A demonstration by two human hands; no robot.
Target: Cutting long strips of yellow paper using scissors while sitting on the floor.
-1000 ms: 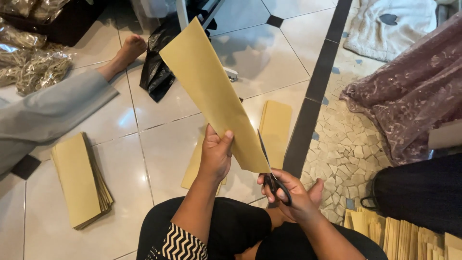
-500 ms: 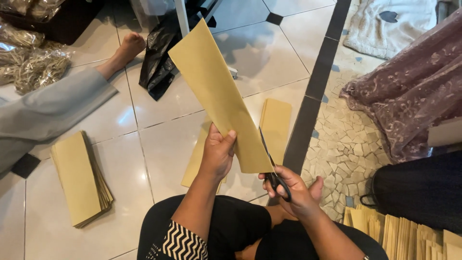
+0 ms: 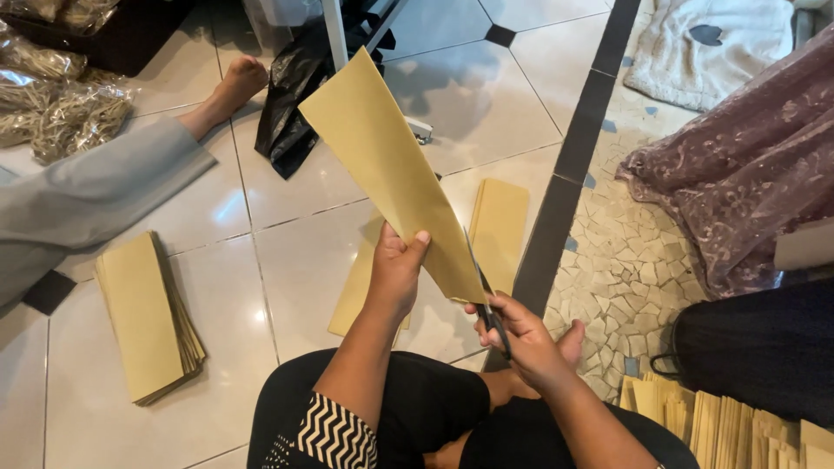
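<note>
My left hand [image 3: 396, 271] grips the lower left part of a long tan paper sheet [image 3: 387, 165], holding it up tilted away from me. In my right hand [image 3: 519, 334] are dark scissors [image 3: 485, 295]; their blades meet the sheet's lower right edge. I sit on the tiled floor with my legs folded under the sheet.
A stack of tan paper strips [image 3: 148, 317] lies on the floor at my left. Cut strips [image 3: 499, 221] lie beneath the held sheet. Another person's leg in grey cloth [image 3: 95, 195] stretches across the upper left. Also around: a black plastic bag [image 3: 291, 95], purple lace fabric [image 3: 747, 174], more strips [image 3: 730, 426].
The sheet and both hands have stayed almost in place; the scissors sit slightly farther along the sheet's right edge.
</note>
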